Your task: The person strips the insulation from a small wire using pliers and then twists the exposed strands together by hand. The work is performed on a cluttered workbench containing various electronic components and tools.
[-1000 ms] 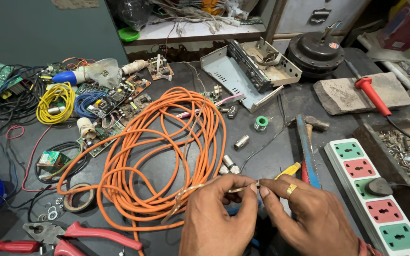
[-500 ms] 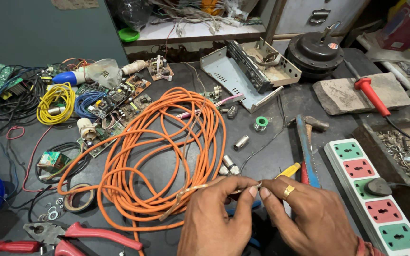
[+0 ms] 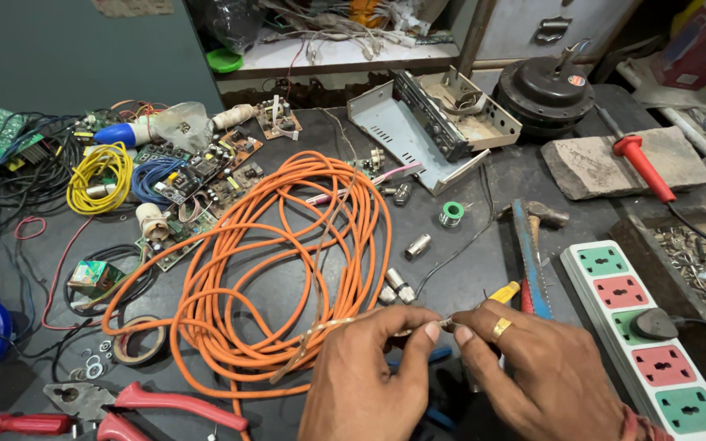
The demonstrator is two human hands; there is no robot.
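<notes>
Thin wire (image 3: pixel 332 325), pinched at its bare end between closed fingertips of left hand (image 3: pixel 369 371) and right hand (image 3: pixel 533 367), held taut for twisting; trailing leftward over orange cable coil (image 3: pixel 271 269) beyond the knuckles.

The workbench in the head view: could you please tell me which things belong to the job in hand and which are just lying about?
In hand:
left hand
right hand
thin wire end pinched between both
orange cable coil

Lying about:
power strip
hammer
yellow wire coil
circuit boards
red-handled pliers
solder spool
</notes>
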